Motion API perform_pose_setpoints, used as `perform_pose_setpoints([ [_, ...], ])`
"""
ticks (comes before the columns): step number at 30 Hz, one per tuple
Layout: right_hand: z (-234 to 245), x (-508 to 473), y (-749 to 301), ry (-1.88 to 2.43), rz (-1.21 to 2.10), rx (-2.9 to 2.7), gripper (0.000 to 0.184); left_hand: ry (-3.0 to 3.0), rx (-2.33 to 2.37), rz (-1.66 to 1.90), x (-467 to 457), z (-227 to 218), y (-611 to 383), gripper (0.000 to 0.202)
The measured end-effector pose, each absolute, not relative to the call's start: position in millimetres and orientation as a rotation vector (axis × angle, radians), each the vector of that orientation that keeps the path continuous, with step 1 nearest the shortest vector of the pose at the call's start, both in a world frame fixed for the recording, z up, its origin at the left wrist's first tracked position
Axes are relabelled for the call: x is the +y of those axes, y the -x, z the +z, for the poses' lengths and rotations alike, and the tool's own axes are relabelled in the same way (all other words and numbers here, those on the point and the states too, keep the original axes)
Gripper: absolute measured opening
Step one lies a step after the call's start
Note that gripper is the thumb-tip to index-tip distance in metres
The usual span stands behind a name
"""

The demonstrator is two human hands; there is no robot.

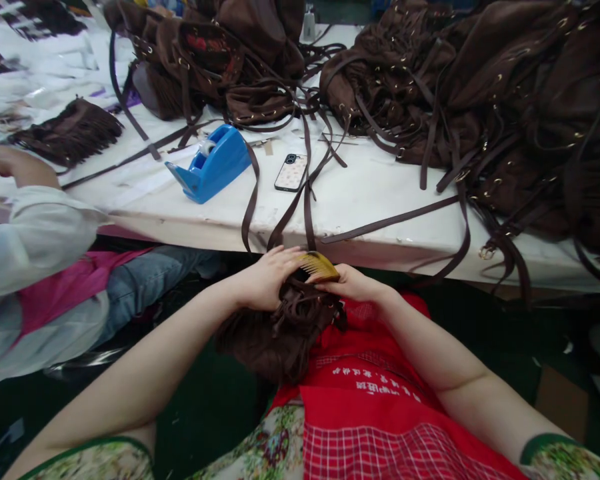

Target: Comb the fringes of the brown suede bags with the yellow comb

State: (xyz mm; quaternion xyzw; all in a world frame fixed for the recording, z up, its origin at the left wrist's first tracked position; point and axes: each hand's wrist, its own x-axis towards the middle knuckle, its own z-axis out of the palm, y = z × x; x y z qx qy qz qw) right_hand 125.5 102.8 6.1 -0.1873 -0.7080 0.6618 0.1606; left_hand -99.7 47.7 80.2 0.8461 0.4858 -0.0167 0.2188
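A dark brown fringed bag (285, 327) rests over my lap, below the table edge. My left hand (267, 279) is closed on its upper part, with the fingertips reaching close to the comb. In my right hand (353, 283) is a yellowish comb (320, 267), its teeth pointing left toward the bag's top. Part of the bag's upper edge is hidden behind my hands. Small gold-coloured rings show on the bag near my right hand.
Brown bags are heaped at the back left (190, 60) and right (480, 100), with straps (307, 187) trailing over the white table (365, 193). A blue tape dispenser (215, 167) and a phone (291, 172) lie ahead. At left is a co-worker's arm (35, 227).
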Motion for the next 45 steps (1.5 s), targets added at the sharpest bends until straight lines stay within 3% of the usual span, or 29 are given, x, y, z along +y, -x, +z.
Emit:
perform_pose_setpoints([
  [3,13,119,-131,0.591,1.82,-2.029,0.031,-2.158,1.239,-0.146,73,73,85,0.028],
  [4,14,124,-133,0.652,1.781,-2.0,0.03,-2.079,1.265,-0.138,79,72,83,0.023],
  [9,15,132,-137,0.861,1.577,-1.787,0.024,-1.751,1.324,0.179,78,69,74,0.035],
  [14,14,100,-142,0.777,2.042,-1.645,0.033,-1.42,1.392,0.503,35,31,58,0.033],
  [17,1,84,-145,0.642,2.061,-1.692,0.057,-1.234,1.329,0.66,14,6,48,0.032],
  [18,-4,81,-146,0.674,2.033,-1.698,0.054,-1.197,1.33,0.679,9,0,46,0.031],
  [21,-16,77,-150,0.857,1.974,-1.629,0.028,-1.167,1.395,0.632,-2,-7,41,0.029],
  [23,-16,76,-152,0.893,1.972,-1.541,0.024,-1.166,1.407,0.581,-7,-6,40,0.029],
  [29,7,72,-153,0.895,1.959,-1.456,0.023,-1.475,1.62,0.47,-7,13,31,0.024],
  [33,16,74,-162,0.789,2.04,-1.533,0.025,-1.847,1.643,0.655,1,24,21,0.051],
  [37,19,79,-175,0.665,2.059,-1.547,0.026,-1.933,1.41,0.633,7,22,21,0.04],
  [41,19,79,-182,0.772,2.025,-1.375,0.026,-1.831,1.448,0.717,5,16,28,0.037],
  [45,15,77,-182,0.876,2.047,-1.279,0.027,-1.918,1.452,0.563,0,21,29,0.032],
])
